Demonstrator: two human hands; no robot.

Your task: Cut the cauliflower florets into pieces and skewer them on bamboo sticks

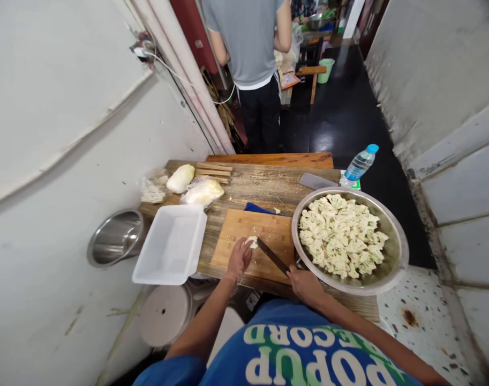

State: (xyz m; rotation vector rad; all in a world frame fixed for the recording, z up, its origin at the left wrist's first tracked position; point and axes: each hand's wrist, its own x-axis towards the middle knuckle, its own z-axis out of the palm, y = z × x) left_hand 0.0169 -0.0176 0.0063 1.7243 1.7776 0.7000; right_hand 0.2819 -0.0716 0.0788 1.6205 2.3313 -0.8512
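Fingers of the left hand (240,259) pinch a small cauliflower piece (253,242) on the middle of the wooden board (234,225), and the right hand (304,284) is curled tight around the knife (273,256). Its far end is right by those fingertips, so a slip could nick them. The piece could roll too, because it is so little. It looks creamy white, partly hidden by the fingers.
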